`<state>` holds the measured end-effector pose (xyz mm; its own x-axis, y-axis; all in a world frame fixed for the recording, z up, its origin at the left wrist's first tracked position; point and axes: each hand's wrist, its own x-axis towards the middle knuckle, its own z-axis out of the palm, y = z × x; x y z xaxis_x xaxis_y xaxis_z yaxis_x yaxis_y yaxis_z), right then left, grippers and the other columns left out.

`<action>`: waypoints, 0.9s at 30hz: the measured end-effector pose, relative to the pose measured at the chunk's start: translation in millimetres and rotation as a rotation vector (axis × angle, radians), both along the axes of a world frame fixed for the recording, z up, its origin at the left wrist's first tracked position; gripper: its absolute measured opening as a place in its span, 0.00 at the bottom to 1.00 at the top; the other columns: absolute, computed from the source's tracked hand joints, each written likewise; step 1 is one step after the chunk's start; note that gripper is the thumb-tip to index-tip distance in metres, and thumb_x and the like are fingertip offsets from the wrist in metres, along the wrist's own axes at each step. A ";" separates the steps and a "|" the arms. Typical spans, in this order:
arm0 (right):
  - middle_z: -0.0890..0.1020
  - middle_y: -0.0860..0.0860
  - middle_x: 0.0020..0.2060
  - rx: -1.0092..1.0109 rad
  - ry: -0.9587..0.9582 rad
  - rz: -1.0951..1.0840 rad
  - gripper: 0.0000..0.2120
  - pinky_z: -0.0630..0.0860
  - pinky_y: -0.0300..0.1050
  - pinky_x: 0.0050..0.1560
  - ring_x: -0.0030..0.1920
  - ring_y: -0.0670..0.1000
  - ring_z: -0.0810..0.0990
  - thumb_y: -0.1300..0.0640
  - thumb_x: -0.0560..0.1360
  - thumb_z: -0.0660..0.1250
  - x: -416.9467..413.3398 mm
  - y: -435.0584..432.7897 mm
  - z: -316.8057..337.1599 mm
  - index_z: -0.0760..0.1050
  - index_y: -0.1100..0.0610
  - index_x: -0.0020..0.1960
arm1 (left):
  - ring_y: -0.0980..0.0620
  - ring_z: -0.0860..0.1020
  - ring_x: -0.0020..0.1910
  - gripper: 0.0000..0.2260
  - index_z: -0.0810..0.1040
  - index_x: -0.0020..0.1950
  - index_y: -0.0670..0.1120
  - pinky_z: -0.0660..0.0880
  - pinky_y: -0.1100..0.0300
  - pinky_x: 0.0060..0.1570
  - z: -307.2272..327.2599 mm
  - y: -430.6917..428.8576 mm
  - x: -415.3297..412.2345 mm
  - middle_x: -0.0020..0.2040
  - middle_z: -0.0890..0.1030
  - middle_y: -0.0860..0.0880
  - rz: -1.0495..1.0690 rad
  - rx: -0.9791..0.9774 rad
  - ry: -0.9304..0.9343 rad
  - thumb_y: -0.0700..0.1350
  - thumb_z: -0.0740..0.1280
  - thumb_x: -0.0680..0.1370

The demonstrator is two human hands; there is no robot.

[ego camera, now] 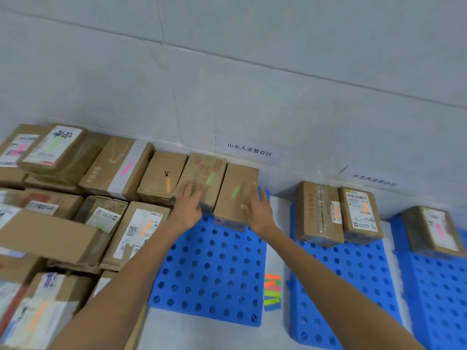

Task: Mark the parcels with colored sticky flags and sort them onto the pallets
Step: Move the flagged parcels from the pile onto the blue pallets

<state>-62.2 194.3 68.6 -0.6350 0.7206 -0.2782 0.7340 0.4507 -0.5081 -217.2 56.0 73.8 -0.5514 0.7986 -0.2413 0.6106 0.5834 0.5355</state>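
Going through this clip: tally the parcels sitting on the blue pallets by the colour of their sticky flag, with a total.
Green-flagged parcels: 2
Orange-flagged parcels: 2
Pink-flagged parcel: 1
Total: 5

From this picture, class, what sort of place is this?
Probably a parcel sorting depot: brown cardboard parcels with shipping labels, blue perforated plastic pallets, and printed paper zone signs on the wall.

Single head view, looking down-forward, close above pallet [207,269].
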 end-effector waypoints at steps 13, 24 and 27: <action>0.75 0.53 0.63 -0.070 0.206 0.014 0.13 0.66 0.36 0.60 0.64 0.52 0.72 0.60 0.80 0.58 259.8 -5.2 64.8 0.73 0.59 0.64 | 0.50 0.67 0.65 0.16 0.70 0.67 0.44 0.61 0.65 0.62 47.6 6.5 207.6 0.65 0.71 0.47 -0.263 0.313 -0.018 0.36 0.57 0.80; 0.80 0.49 0.48 -0.144 0.237 -0.210 0.09 0.68 0.22 0.44 0.50 0.45 0.77 0.63 0.79 0.59 537.3 -21.8 46.8 0.78 0.60 0.54 | 0.55 0.68 0.66 0.14 0.72 0.65 0.44 0.59 0.70 0.63 17.1 -11.7 457.9 0.65 0.72 0.49 -0.255 0.207 -0.324 0.36 0.59 0.80; 0.80 0.51 0.47 -0.172 0.128 -0.217 0.09 0.67 0.25 0.42 0.47 0.47 0.76 0.63 0.79 0.60 578.5 -35.6 23.1 0.78 0.60 0.54 | 0.54 0.68 0.67 0.15 0.72 0.66 0.45 0.61 0.69 0.63 2.5 -22.7 513.3 0.65 0.72 0.49 -0.208 0.142 -0.392 0.36 0.59 0.80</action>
